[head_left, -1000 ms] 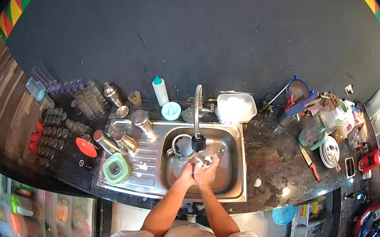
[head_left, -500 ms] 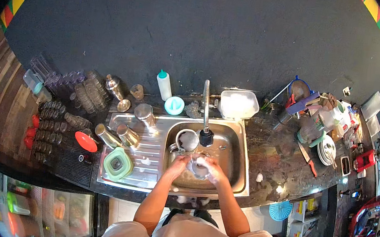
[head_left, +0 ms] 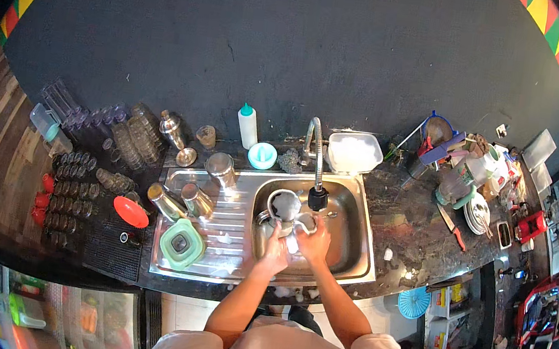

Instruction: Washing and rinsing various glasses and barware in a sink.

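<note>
Both my hands are over the steel sink [head_left: 346, 251], closed around a small, pale, soapy round vessel [head_left: 304, 223]. Its exact kind is hard to make out. My left hand [head_left: 275, 251] grips it from the left and below, while the fingers of my right hand [head_left: 314, 242] wrap its right side. White foam clings between the hands. Just beyond them a metal pitcher [head_left: 284, 204] with suds inside stands in the sink, its handle toward the left. A spoon [head_left: 331, 214] lies on the basin floor, near the black faucet head [head_left: 318, 199].
On the drainboard [head_left: 225, 254] stand metal cups [head_left: 196, 201] and a green square container [head_left: 182, 243]. A white tub [head_left: 354, 153], squeeze bottle [head_left: 247, 126] and turquoise-rimmed bowl [head_left: 262, 155] line the wall. To the right lie a red-handled knife [head_left: 452, 229] and stacked plates [head_left: 477, 214].
My hands have turned the soapy vessel and brought it slightly farther in, close to the pitcher. The whole view has shifted a little.
</note>
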